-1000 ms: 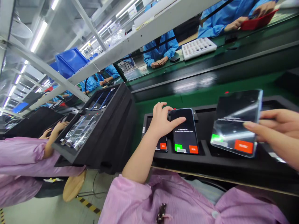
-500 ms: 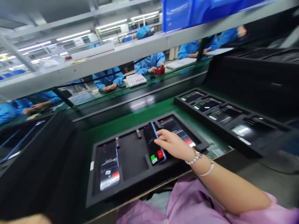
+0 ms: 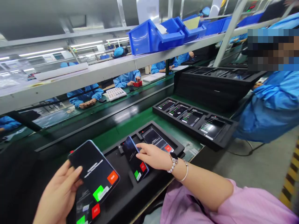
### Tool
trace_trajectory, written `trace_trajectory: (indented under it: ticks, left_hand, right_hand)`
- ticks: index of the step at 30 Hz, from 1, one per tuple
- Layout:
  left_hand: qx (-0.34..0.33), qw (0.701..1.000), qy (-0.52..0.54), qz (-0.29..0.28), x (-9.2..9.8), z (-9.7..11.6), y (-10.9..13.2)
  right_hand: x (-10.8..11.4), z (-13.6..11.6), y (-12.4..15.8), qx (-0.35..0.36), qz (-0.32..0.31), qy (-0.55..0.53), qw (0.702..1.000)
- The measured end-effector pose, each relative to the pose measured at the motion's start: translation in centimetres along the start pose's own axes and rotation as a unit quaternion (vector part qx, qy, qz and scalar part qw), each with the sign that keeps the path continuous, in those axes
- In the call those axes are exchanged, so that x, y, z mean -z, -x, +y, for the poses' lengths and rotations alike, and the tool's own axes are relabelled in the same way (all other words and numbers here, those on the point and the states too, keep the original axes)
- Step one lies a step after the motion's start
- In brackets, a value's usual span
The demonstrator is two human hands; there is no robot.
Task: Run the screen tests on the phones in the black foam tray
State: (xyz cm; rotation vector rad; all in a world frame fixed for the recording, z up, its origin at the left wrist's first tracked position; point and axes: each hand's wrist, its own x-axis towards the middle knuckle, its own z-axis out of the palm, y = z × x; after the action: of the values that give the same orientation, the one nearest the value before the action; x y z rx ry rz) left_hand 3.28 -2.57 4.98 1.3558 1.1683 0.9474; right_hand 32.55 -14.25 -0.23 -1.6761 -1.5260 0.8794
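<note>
My left hand [image 3: 57, 189] grips a smartphone [image 3: 90, 163] by its left edge, thumb over the lit dark screen, which shows a green and a red block. Below it another smartphone [image 3: 87, 202] lies at the left of the black foam tray [image 3: 121, 199], partly covered by the held one. With its fingers on the right edge, my right hand [image 3: 154, 155] holds a blue-edged smartphone [image 3: 133, 158] tilted up over the tray's middle. Just right of that hand, a further smartphone [image 3: 155, 138] rests in its slot.
A second foam tray [image 3: 187, 119] with several phones lies on the green bench to the right, before a stack of black trays [image 3: 203, 90]. Blue bins [image 3: 154, 37] stand on the shelf above. A person in blue [image 3: 273, 105] is close at right; others work across the bench.
My left hand has come up into view with a smartphone in it. My right hand still holds its phone, now tilted more steeply. The camera has turned to the right.
</note>
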Motion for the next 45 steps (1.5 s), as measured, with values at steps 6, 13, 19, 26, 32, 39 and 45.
trace_trajectory:
  ticks: [6,13,19,26,32,39,45]
  left_hand:
    - [-0.007,0.987,-0.15,-0.064,-1.9,-3.7,-2.6]
    - [-0.105,0.869,-0.47,-0.11,-3.3,-3.5,-2.0]
    - [-0.332,0.827,-0.452,-0.037,-1.7,-3.5,5.0]
    - [-0.343,0.774,-0.533,0.007,-1.6,-8.8,10.0]
    - [-0.284,0.799,-0.528,0.051,1.5,-8.4,11.1]
    - [-0.187,0.868,-0.45,0.097,6.0,-12.1,12.1]
    - [-0.195,0.854,-0.474,0.094,5.5,-12.0,12.1]
  right_hand:
    - [-0.5,0.5,0.1,0.006,0.023,0.027,0.999]
    - [-1.1,1.7,-0.9,0.015,0.049,0.036,0.998]
    - [-0.5,2.1,2.2,0.141,0.174,0.044,0.974]
    - [-3.7,2.7,4.7,0.357,0.137,0.353,0.854]
    - [-2.0,3.3,5.9,0.307,0.126,0.346,0.878]
    - [1.3,7.7,8.9,0.2,0.215,0.392,0.872]
    - [0.7,6.9,8.8,0.135,0.213,0.38,0.89]
